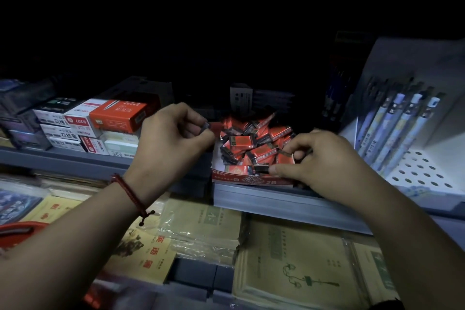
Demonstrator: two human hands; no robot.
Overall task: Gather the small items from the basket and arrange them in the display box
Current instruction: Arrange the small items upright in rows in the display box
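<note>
The grey shelf (276,205) carries the stock. Below it lie stacks of wrapped exercise books (297,272), one yellow cover reading "英语簿" (151,251). At the right of the shelf stands a white pen rack (427,166) with a perforated base, holding a row of pale blue pens (392,128) tilted back. At the left of the shelf are stacked cartons (75,128). One white-and-red carton is marked "S207" (78,122), and an orange-red carton (118,116) bears the "deli" mark. The red rim of the basket (15,230) shows at the lower left edge. The display box (251,180), red with "2B" on its front wall, sits on the shelf between the cartons and the pen rack. It holds a loose, unordered pile of small packs (256,143), red and black, one marked "2B". The left hand (171,131) is just left of the box and above the shelf, pinching a red pack (211,126) between thumb and fingertips. The right hand (319,161) is at the box's front right corner, its fingers curled and its thumb and fingers gripping a dark pack (261,167). A red braided cord (128,191) circles the left wrist.
</note>
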